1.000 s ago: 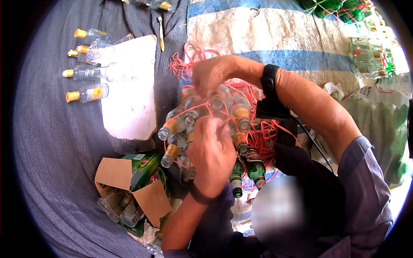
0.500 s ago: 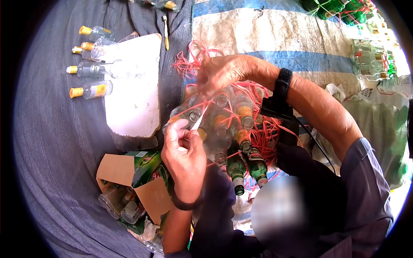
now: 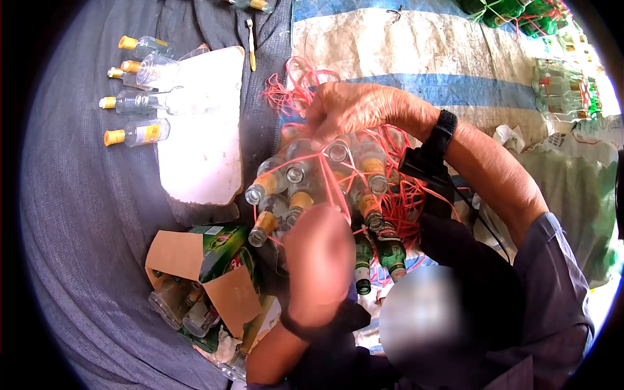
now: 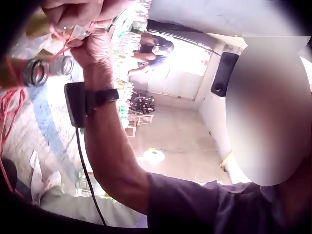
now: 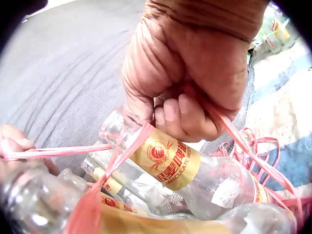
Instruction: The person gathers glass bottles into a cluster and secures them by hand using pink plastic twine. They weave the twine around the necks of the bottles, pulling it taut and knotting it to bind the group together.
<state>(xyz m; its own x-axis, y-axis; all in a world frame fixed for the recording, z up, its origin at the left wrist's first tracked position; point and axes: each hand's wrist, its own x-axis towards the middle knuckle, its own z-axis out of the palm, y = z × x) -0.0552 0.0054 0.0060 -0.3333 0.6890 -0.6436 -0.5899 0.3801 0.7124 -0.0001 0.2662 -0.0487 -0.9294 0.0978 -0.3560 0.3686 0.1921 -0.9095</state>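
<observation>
A bundle of clear glass bottles (image 3: 265,185) with gold labels stands between my hands, necks toward me, wound with pink plastic string (image 3: 333,188). My left hand (image 3: 318,266), blurred by motion, pinches the string in front of the necks and draws it taut; the same hand (image 5: 22,148) shows at the left edge of the right wrist view. At the far side of the bundle, my right hand (image 3: 348,114) has its fingers curled round a strand of string (image 5: 229,126), right beside a labelled bottle (image 5: 168,158). Two green bottles (image 3: 391,250) lie nearest my body.
Several yellow-capped bottles (image 3: 146,133) lie by a white board (image 3: 201,143) at left. An open carton (image 3: 174,255) of bottles stands at lower left, a toothbrush (image 3: 251,45) lies behind. Loose string (image 3: 400,201) is heaped at right. Another person (image 4: 155,51) is in the background.
My left hand first moved left, away from the bundle, with the string, then came back right and toward my body, pulling strands tight. My right hand shifted slightly right, staying at the far side.
</observation>
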